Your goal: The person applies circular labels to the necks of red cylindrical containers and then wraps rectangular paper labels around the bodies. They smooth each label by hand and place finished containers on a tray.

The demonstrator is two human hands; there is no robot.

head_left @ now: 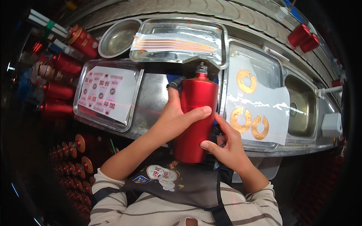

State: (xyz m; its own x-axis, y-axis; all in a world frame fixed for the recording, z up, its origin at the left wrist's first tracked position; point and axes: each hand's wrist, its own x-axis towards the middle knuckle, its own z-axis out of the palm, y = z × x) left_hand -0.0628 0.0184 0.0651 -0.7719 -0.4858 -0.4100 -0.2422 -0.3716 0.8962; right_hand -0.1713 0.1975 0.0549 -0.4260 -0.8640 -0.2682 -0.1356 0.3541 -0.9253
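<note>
A glossy red bottle (195, 124) with a narrow neck and a clear fitting at its top is held upright in front of me, tilted slightly. My left hand (184, 118) wraps its upper side, thumb laid across the front. Low on the right side, my right hand (226, 145) grips it with thumb and fingers. Just beyond the neck is a dark metal piece (190, 68), partly hidden by the bottle. Right of the bottle, a metal tray (277, 71) carries a sheet with several gold C-shaped labels (241, 119).
At the left, a tray (130, 122) holds a sheet of printed labels (107, 90). Behind lie a tray with orange strips (173, 46) and a round metal bowl (120, 37). Red bottles (58, 90) stand along the left edge. A sink (301, 107) is at the right.
</note>
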